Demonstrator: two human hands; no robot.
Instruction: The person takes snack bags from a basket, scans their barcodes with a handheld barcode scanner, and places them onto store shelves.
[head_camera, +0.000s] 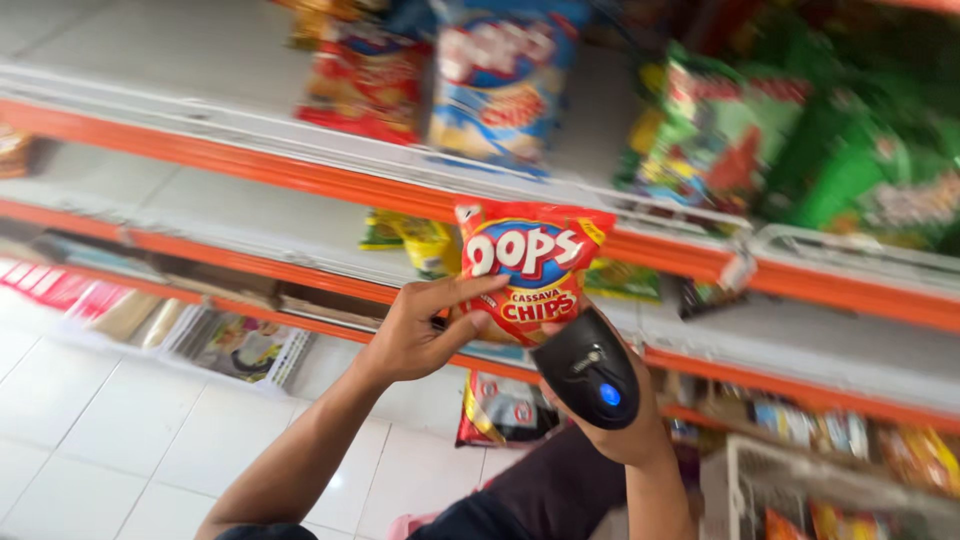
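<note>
My left hand (425, 330) grips the left edge of a red snack bag (535, 270) with a blue oval on its front, held upright before the shelves. My right hand (625, 430) holds a black handheld scanner (590, 370) with a lit blue button, its head just under the bag's lower right corner. The fingers of the right hand are mostly hidden behind the scanner.
White shelves with orange edges (330, 180) run across the view. On the top shelf stand a red bag (365, 80), a blue bag (500, 80) and green bags (790, 140). Yellow bags (425, 245) sit on the middle shelf. Another red bag (500, 410) lies low, over white floor tiles (100, 430).
</note>
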